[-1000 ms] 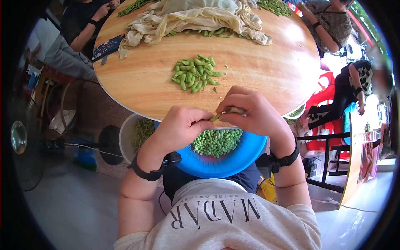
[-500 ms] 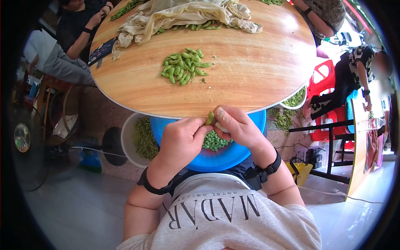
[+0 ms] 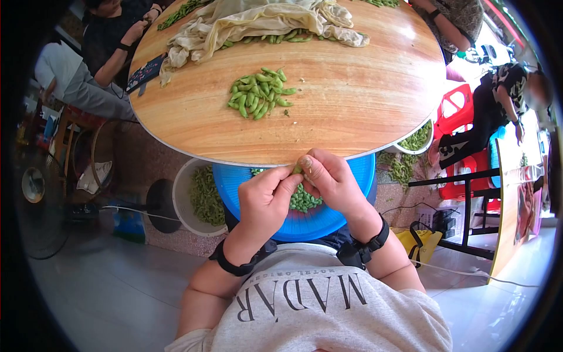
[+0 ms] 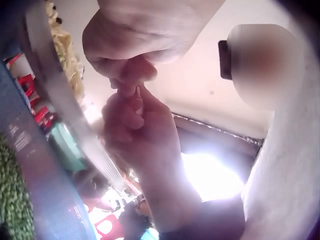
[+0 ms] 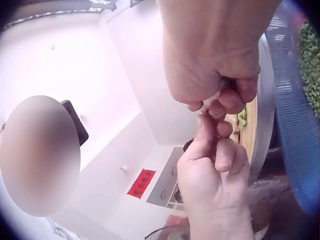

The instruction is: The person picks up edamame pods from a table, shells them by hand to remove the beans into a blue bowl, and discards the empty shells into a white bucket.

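Blue basket [image 3: 314, 227] holds green beans [image 3: 305, 200], white bucket [image 3: 181, 193] pods [image 3: 205, 200]; left fingers [image 3: 287, 186] and right fingers [image 3: 316, 169] pinch one pod [image 3: 298, 169].

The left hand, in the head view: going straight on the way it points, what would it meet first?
Past the green pod it pinches, the left hand would likely meet the right hand, just across the pod; depth is unclear.

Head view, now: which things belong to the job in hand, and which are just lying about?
Part of the job:
green pod, in the grip of the left hand and right hand
pile of pods on the table
shelled beans in the blue basin
white tub left of the basin, probably

Likely just lying about:
yellow bag
dark patterned item
red seat
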A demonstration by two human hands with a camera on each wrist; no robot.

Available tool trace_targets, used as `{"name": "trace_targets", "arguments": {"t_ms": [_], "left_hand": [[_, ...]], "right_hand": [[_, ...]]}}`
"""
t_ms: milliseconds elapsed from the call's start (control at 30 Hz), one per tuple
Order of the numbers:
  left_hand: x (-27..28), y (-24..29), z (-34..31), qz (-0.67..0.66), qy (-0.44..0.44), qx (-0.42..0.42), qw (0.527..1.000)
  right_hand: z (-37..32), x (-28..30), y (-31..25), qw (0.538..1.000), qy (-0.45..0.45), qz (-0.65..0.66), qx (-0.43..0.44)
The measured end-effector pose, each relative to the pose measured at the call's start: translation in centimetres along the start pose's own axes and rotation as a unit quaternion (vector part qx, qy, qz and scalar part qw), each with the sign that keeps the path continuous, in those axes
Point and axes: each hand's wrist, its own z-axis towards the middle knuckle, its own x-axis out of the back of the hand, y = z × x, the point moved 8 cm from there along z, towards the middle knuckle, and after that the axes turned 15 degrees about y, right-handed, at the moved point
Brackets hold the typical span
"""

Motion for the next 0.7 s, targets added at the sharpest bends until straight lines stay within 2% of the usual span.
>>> {"name": "trace_targets", "arguments": {"t_ms": [33,133,233,333,367,467,500,567,600,633,700], "left_hand": [[-0.1,-1.3,-0.4,-0.036,0.002,0.081,0.996],[-0.6,-3.4,-1.1,-0.149,-0.004,0.25,0.957],[-1.0,-5.0,-1.4,-0.25,-0.044,0.364,0.896],[-1.5,-6.1,-1.8,-0.321,-0.123,0.429,0.835],[-1.5,-6.6,-2.1,-0.32,-0.133,0.424,0.837],[-0.5,-5.4,-2.2,-0.187,-0.114,0.361,0.906],[-0.4,-5.4,-2.3,-0.172,-0.11,0.344,0.916],[-0.1,-5.2,-2.4,-0.142,-0.103,0.308,0.935],[-0.1,-5.2,-2.6,-0.142,-0.098,0.309,0.935],[0.0,-5.1,-2.7,-0.142,-0.094,0.308,0.936],[0.0,-5.0,-2.9,-0.143,-0.106,0.32,0.931]], "right_hand": [[0.0,0.0,0.0,1.0,0.002,-0.008,0.007],[-0.1,0.1,0.0,0.995,0.023,-0.066,0.064],[-0.4,-0.1,-0.5,0.987,0.014,-0.114,0.116],[-0.9,-0.4,-0.5,0.98,-0.041,-0.131,0.146],[-1.0,-0.4,-0.5,0.977,-0.063,-0.135,0.154],[-0.8,0.3,0.5,0.98,-0.098,-0.153,0.085],[-0.6,0.9,0.2,0.986,-0.055,-0.15,0.058],[-0.4,0.4,-0.3,0.983,-0.038,-0.142,0.108],[-0.5,0.3,-0.5,0.981,-0.029,-0.138,0.132],[-0.7,-0.3,0.1,0.977,-0.062,-0.179,0.099],[-0.8,-0.4,0.0,0.98,-0.07,-0.165,0.086]]}}
